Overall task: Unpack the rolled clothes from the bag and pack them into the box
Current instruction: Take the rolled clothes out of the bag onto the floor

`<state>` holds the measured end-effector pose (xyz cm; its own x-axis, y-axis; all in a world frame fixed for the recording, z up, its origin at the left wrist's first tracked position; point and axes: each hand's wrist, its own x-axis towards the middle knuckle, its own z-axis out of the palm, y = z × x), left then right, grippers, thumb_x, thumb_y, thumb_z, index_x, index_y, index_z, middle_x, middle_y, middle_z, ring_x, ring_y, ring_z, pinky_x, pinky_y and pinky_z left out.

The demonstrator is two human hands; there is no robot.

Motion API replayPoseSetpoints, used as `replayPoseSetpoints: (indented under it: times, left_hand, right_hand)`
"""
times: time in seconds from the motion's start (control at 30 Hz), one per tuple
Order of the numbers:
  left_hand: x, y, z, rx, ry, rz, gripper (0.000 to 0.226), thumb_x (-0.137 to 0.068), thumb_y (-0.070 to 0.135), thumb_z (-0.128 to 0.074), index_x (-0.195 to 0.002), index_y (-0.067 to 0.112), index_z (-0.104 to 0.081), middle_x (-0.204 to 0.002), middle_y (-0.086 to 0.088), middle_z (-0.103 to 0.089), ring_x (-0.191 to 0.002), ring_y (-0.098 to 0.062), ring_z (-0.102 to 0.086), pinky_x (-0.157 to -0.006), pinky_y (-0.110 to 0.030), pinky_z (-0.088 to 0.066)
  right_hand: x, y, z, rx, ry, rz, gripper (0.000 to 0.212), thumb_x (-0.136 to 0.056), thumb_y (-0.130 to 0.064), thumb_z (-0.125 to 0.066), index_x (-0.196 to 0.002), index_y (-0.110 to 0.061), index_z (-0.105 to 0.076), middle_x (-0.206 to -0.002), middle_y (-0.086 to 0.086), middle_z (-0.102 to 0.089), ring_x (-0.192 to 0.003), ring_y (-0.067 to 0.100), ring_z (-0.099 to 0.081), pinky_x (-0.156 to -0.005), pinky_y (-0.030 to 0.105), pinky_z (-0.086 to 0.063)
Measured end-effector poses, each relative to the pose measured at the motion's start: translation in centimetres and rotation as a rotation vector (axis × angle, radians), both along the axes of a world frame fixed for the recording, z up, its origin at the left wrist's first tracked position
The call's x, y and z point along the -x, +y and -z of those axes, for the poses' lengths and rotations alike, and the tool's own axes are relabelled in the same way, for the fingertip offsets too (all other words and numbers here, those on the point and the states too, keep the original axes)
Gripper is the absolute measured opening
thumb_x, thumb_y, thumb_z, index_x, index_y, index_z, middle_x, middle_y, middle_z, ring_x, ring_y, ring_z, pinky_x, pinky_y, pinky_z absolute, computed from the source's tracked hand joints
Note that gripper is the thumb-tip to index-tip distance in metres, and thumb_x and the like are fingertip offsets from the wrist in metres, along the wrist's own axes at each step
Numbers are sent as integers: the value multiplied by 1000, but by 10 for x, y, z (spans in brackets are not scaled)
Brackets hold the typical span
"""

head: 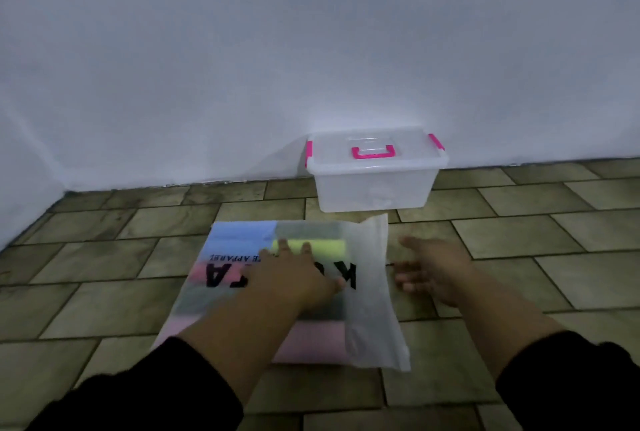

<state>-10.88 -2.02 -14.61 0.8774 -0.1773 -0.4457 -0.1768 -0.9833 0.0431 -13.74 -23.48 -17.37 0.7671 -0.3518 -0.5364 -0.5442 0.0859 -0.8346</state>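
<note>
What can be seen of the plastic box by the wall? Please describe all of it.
The box is see-through plastic with a lid closed on it. The lid has a pink handle and pink latches at both ends. It stands upright on the tiled floor against the white wall, beyond the bag. It looks empty. No hand touches it.

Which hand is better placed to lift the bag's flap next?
Right, probably. The right hand is open just beside the flap at the bag's right end. The left hand lies spread on the bag, well placed to hold it down.
</note>
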Motion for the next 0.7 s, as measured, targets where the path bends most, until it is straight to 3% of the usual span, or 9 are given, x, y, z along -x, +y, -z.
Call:
replayPoseSetpoints:
  times: [0.1,0.17,0.3,0.5,0.6,0.67,0.7]
  left_hand:
    - [18,-3,23,34,-64,70,89,-80,79,-31,-148,41,11,-158,-1,24,-144,-41,15,-108,-72,-7]
    - [18,-4,37,69,-70,36,89,-78,80,-29,-145,44,16,-156,2,29,-142,-41,21,-107,-73,-4]
    - [12,-9,48,94,-101,4,91,-75,83,-29,-143,46,18,-155,3,31,-140,-41,26,-103,-76,1]
    - [1,-9,51,109,-79,15,94,-72,87,-29,-143,46,19,-154,4,34,-139,-43,27,-101,-78,0]
    - [9,-10,48,143,-151,52,91,-75,84,-28,-147,42,8,-157,4,24,-143,-38,20,-105,-74,0]
    - [29,-14,48,253,-324,227,84,-75,81,-33,-145,40,-13,-160,7,2,-147,-30,2,-110,-65,-5]
    - [42,-17,48,343,-405,365,77,-74,80,-37,-138,40,-27,-155,8,-16,-144,-25,-15,-111,-56,-15]
  right_hand:
    - [41,12,5,152,146,-375,32,-83,-40,-65,-98,-11,-67,-80,12,-74,-62,25,-71,-52,29,-55]
    - [56,20,10,263,189,-471,32,-79,-37,-71,-94,-9,-69,-78,12,-74,-60,23,-70,-49,26,-52]
    - [65,24,14,346,121,-453,26,-77,-27,-74,-89,-4,-72,-84,16,-74,-77,31,-71,-75,42,-59]
    - [81,16,9,116,76,-348,25,-82,-24,-69,-86,1,-68,-66,16,-69,-51,20,-64,-47,26,-51]
    - [93,4,7,5,102,-338,21,-84,-19,-67,-76,-1,-67,-65,15,-69,-50,21,-62,-49,27,-49]
    - [98,0,8,-72,111,-320,17,-84,-15,-65,-72,-3,-66,-63,15,-67,-48,21,-59,-47,27,-48]
    - [99,0,9,-101,113,-310,17,-85,-14,-65,-72,-3,-67,-62,15,-65,-48,21,-58,-46,27,-47]
